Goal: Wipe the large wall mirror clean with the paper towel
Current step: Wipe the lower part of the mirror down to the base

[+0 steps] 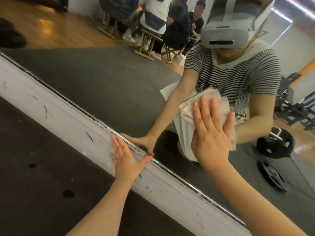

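right hand [211, 133] flat, pressing paper towel [187, 109] on mirror [102, 79] | left hand [126, 159] open on baseboard [51, 106] (bracing) | risk: towel may bunch; smears

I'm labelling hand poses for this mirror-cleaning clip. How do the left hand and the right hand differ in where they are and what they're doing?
The right hand presses a paper towel flat against the mirror glass; the left hand holds nothing. The left hand rests on the white baseboard below the mirror's lower edge, its thumb at the edge, while the right hand is higher up on the glass. Both have straight, spread fingers laid flat on a surface.
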Action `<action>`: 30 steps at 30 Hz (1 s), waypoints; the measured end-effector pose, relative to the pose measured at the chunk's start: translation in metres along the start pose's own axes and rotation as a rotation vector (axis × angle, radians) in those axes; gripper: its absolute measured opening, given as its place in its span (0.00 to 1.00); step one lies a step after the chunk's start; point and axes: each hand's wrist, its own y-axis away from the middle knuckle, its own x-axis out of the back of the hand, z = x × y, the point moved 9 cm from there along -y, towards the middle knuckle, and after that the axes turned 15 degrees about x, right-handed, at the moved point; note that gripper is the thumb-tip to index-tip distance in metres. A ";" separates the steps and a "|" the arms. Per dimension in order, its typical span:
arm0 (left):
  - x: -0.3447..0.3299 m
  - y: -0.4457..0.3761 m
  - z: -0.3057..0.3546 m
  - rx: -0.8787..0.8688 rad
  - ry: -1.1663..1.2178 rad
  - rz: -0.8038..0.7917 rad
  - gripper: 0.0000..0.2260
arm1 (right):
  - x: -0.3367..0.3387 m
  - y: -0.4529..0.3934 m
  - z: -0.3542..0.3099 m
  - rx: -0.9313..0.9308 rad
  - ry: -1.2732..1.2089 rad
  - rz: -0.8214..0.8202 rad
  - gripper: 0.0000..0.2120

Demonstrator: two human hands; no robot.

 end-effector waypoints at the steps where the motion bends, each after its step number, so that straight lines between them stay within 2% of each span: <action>1: 0.000 0.001 0.000 -0.001 0.008 -0.003 0.58 | -0.005 0.001 -0.004 -0.029 -0.005 -0.002 0.32; 4: 0.001 0.002 0.001 -0.008 0.036 0.001 0.58 | -0.030 0.008 -0.038 0.003 -0.053 -0.083 0.33; 7: 0.001 0.005 0.002 -0.025 0.059 0.004 0.58 | -0.070 0.045 -0.107 0.255 -0.134 -0.249 0.33; 9: 0.002 0.005 0.003 -0.035 0.031 0.011 0.56 | -0.088 0.075 -0.136 0.335 -0.159 -0.354 0.32; 12: 0.007 0.004 0.000 -0.027 -0.019 0.025 0.54 | -0.095 0.083 -0.134 0.288 -0.226 -0.429 0.30; 15: 0.008 0.003 -0.005 -0.023 -0.065 0.036 0.52 | -0.093 0.076 -0.127 0.341 -0.263 -0.461 0.30; 17: 0.008 0.003 -0.005 -0.008 -0.050 0.039 0.51 | -0.086 0.070 -0.123 0.402 -0.249 -0.411 0.28; 20: 0.008 0.005 -0.003 0.005 -0.050 0.042 0.52 | -0.070 0.044 -0.108 0.401 -0.201 -0.299 0.33; 22: 0.009 0.006 -0.003 -0.005 -0.051 0.052 0.52 | -0.053 0.014 -0.088 0.341 -0.155 -0.218 0.29; 26: 0.011 0.005 -0.003 -0.013 -0.050 0.067 0.52 | -0.013 -0.047 -0.037 0.159 -0.050 -0.107 0.32; 30: 0.012 0.005 -0.004 -0.018 -0.076 0.059 0.51 | 0.012 -0.069 -0.002 -0.044 -0.007 -0.009 0.31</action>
